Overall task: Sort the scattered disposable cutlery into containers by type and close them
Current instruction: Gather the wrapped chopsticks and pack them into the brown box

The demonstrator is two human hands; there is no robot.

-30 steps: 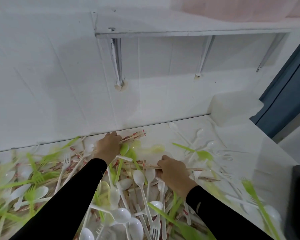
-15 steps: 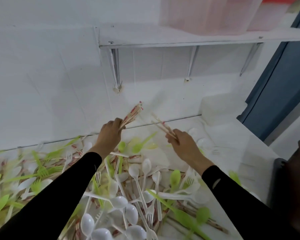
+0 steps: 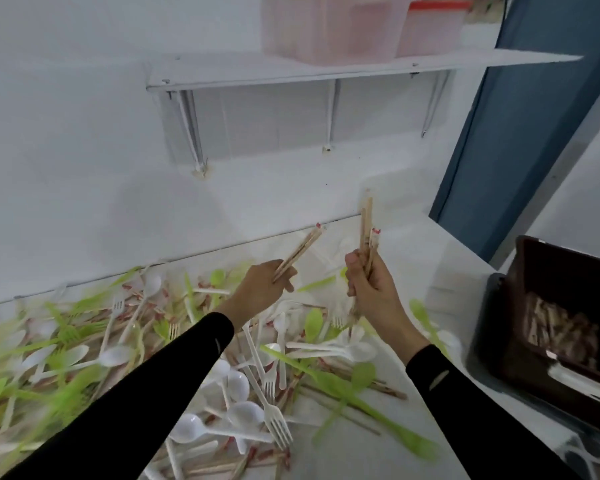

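Hands higher, chopsticks in both

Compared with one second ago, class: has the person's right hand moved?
Yes. The right hand has risen off the cutlery pile on the counter, and its fingers now hold the chopsticks upright above it.

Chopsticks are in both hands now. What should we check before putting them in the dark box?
1. Left hand grips its chopsticks: ok.
2. Right hand grips its chopstick bundle: ok.
3. Dark container open on top: ok.
4. Wooden sticks inside match: ok.
5. Room left inside: cannot tell.
6. Table cleared of chopsticks: not ok, loose chopsticks lie among spoons and forks.
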